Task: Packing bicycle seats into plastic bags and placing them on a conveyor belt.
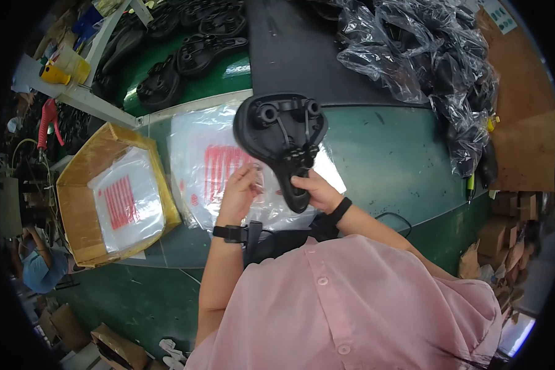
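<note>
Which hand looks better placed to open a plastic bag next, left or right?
Probably the left hand: its curled fingers are over the clear plastic bags. The right hand looks busy, gripping the black bicycle saddle near its narrow end.

Green worktable [382, 160] — red-printed clear bags [190, 145] flat on top, plastic-wrapped dark pieces [413, 52] toward its right.

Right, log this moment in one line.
right hand: grips bike saddle, underside showing | left hand: at plastic bags | cardboard box: left, more bags inside
</note>
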A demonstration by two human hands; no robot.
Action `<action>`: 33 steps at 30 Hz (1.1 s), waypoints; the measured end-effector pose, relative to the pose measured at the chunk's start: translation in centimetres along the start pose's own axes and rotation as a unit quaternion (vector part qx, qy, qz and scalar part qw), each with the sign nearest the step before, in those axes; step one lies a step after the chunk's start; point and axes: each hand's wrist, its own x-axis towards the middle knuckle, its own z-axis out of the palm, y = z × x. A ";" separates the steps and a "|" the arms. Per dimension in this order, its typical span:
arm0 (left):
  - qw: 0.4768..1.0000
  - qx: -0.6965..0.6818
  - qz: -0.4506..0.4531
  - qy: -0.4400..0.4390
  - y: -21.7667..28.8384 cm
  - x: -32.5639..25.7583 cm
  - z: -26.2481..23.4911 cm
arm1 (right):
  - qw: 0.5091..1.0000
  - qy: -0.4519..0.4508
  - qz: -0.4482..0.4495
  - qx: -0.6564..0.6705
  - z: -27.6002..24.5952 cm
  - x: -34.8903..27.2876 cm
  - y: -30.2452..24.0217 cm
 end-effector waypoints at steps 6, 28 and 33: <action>0.960 -0.257 0.105 0.042 -0.6 1.0 -6.7 | 0.966 0.136 -0.103 -0.195 0.1 1.1 -0.4; 0.956 0.059 0.247 0.146 3.4 -1.4 -2.9 | 0.557 -0.037 -0.264 -0.787 -0.6 -0.1 -3.4; 0.766 0.579 0.271 -0.068 4.9 -8.5 7.8 | 0.638 0.008 -0.121 -0.760 0.9 -0.1 -5.8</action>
